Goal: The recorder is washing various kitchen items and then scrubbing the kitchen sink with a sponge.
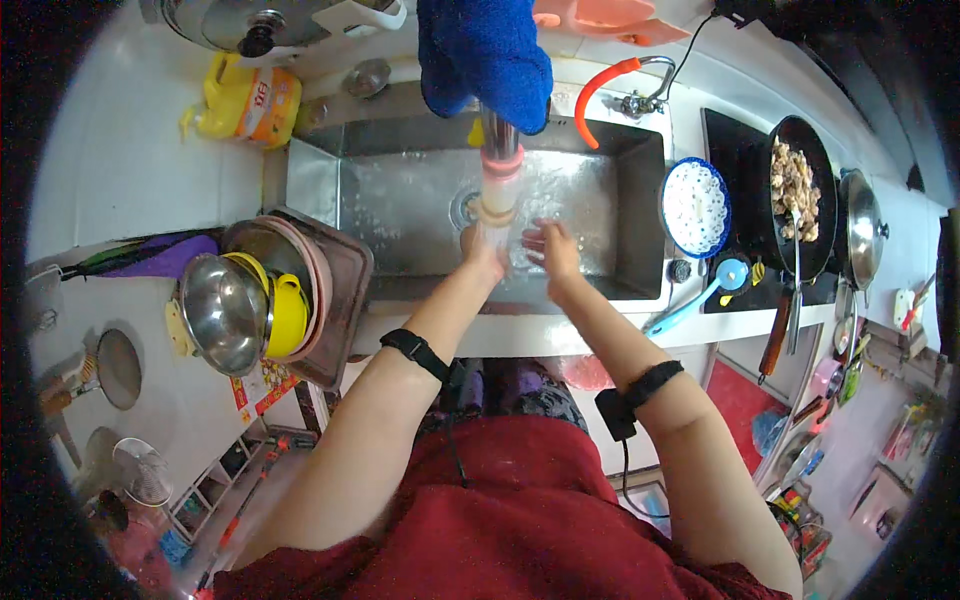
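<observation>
My left hand (486,251) is over the stainless-steel sink (420,262), at the lower end of a pale, pink-collared faucet extension (500,176). The extension partly hides that hand, and whether its fingers grip anything is not clear. Just to the right, my right hand (553,246) has its fingers apart and nothing visible in it. A blue cloth (484,56) hangs around the upper part of the metal spout. The drain lies behind my left hand.
A patterned plate (696,208) and a light-blue brush (697,298) are right of the sink, beside a frying pan (825,180) of browned food. Stacked bowls (225,313) stand left, below a yellow detergent jug (251,101). An orange-tipped tap (600,90) curves over the back edge.
</observation>
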The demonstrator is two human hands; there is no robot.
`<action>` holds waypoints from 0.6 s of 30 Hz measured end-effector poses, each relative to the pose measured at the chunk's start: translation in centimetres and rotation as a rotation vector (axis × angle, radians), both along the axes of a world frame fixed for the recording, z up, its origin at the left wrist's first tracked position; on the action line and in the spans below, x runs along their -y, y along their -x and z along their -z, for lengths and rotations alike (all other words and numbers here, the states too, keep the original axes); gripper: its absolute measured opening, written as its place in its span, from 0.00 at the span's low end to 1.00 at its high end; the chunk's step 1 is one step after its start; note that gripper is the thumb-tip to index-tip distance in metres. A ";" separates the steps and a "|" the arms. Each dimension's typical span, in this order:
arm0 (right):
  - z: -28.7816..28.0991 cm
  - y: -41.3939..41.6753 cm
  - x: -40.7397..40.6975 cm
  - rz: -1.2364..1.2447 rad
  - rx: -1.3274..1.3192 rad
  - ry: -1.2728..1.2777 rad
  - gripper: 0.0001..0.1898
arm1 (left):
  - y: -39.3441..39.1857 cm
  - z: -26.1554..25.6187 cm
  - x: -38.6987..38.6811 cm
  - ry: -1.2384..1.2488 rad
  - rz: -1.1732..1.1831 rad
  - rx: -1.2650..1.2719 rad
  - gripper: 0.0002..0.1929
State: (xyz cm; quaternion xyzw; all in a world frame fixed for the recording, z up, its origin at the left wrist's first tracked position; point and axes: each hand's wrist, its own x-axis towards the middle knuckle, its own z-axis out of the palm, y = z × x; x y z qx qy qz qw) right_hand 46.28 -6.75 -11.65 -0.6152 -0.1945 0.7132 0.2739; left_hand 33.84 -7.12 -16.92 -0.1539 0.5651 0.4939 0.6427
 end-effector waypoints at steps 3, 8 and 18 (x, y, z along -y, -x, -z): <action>0.1 3.4 2.0 0.335 -0.026 0.105 0.16 | -1.3 -3.4 0.1 -0.004 0.041 -0.139 0.16; 5.7 7.4 0.7 0.091 -0.055 -0.318 0.14 | -0.6 -5.2 1.8 -0.184 0.187 -0.061 0.29; 1.5 6.3 -0.1 -0.305 0.176 -0.569 0.25 | 0.4 0.5 1.1 -0.526 0.075 0.278 0.26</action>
